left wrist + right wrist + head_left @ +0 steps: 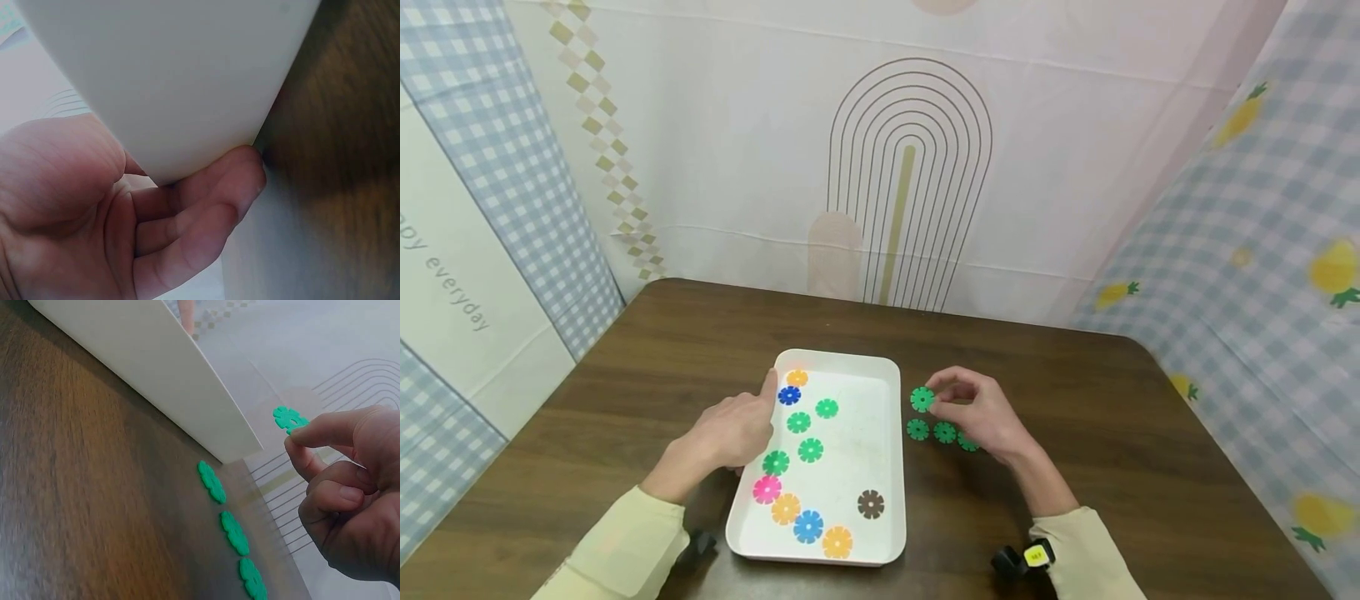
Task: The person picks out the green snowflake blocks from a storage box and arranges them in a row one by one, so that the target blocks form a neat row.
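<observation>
My right hand (976, 410) pinches a green notched disc (922, 399) between thumb and fingertips, just right of the white tray (891, 467). In the right wrist view the held disc (289, 419) is tilted, raised above the table. Three more green discs (917, 429) lie in a row on the table below that hand, the farthest right partly covered by it. My left hand (737, 425) grips the tray's left side, its index finger stretched along the rim. The left wrist view shows its other fingers (206, 231) curled against the tray's outer wall (181, 81).
Inside the tray lie several green discs (810, 450), with orange ones (837, 542), a pink one (767, 489), blue ones (808, 527) and a brown one (871, 503). The dark wooden table (1060, 375) meets a patterned cloth (737, 167) behind.
</observation>
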Action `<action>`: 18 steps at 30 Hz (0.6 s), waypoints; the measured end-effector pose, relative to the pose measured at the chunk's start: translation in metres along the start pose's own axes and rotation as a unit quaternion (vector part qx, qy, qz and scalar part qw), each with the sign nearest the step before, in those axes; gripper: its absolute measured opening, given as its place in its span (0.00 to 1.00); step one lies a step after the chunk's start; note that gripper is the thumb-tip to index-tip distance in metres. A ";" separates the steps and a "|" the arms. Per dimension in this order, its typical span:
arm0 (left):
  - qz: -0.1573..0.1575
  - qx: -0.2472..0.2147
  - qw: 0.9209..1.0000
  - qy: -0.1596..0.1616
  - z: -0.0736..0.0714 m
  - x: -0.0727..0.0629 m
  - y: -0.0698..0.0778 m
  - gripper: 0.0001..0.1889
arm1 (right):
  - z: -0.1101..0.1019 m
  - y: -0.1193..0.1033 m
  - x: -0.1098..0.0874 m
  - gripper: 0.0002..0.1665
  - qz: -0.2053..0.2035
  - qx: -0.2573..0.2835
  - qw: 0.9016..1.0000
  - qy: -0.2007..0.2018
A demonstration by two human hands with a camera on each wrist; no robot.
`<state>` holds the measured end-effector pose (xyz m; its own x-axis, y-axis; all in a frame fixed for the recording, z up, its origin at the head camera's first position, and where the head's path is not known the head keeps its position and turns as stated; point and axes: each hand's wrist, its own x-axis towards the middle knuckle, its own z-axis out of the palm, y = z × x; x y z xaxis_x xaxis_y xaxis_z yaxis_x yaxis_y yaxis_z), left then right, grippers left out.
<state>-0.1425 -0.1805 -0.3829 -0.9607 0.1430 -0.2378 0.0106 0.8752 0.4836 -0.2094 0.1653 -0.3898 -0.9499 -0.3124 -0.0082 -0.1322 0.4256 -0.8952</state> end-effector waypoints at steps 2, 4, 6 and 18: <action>-0.002 -0.002 1.000 -0.002 0.000 0.000 0.000 0.47 | -0.003 0.001 -0.002 0.15 0.003 0.002 1.000 0.000; -0.005 -0.006 1.000 -0.004 0.000 0.000 0.000 0.47 | -0.005 0.002 -0.003 0.15 0.005 0.000 1.000 0.002; -0.007 -0.008 1.000 -0.004 0.000 -0.001 0.000 0.47 | -0.008 0.004 -0.005 0.15 0.009 0.002 1.000 0.006; -0.003 -0.009 1.000 -0.003 -0.001 -0.003 -0.001 0.48 | -0.034 0.015 -0.016 0.17 0.032 0.044 0.998 0.024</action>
<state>-0.1394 -0.1822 -0.3820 -0.9593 0.1403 -0.2451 0.0000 0.8679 0.4968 -0.2057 0.2061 -0.3881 -0.9684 -0.2452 -0.0464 -0.0485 0.3671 -0.9289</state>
